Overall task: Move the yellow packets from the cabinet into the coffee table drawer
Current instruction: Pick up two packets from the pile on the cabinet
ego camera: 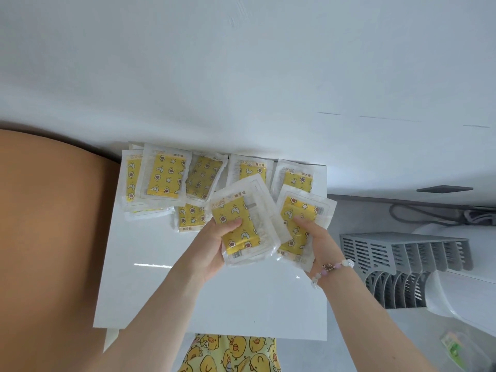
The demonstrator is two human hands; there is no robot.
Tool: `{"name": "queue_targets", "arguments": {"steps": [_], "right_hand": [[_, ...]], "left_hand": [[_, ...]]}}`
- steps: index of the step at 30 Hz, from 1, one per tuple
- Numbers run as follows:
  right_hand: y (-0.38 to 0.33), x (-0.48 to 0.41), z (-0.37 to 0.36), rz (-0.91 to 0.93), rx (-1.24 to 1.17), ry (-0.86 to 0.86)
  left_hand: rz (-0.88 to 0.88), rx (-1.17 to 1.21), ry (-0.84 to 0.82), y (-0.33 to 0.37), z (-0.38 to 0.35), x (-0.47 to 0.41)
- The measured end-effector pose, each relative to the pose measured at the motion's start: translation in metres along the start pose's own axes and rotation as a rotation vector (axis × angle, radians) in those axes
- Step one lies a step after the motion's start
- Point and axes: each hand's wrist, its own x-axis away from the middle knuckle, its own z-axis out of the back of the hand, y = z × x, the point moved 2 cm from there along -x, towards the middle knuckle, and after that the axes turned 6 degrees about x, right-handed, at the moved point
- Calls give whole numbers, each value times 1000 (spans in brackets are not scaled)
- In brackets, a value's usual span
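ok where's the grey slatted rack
The grey rack sits at the right of the head view, beside the white surface, just past the right hand.

- White cabinet top (166, 291): glossy, with short streaks of reflected light.
- White wall (241, 63): meets the top's far edge and runs on to its right.
- Smooth tan surface (48, 224): against its left edge.
- Pale grey floor (349, 218): just right of it.
- Grey slatted plastic rack (402, 253): farther right, resting against a rounded white appliance (469, 291).
- Dark cable (418, 213): right of the top, along the wall's foot.
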Motion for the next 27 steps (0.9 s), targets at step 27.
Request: {"name": "queue_targets", "arguments": {"steps": [27], "right_hand": [[-105, 239, 5, 241, 40, 267]], "left_hand": [[-137, -782, -354, 76, -188, 189]]}}
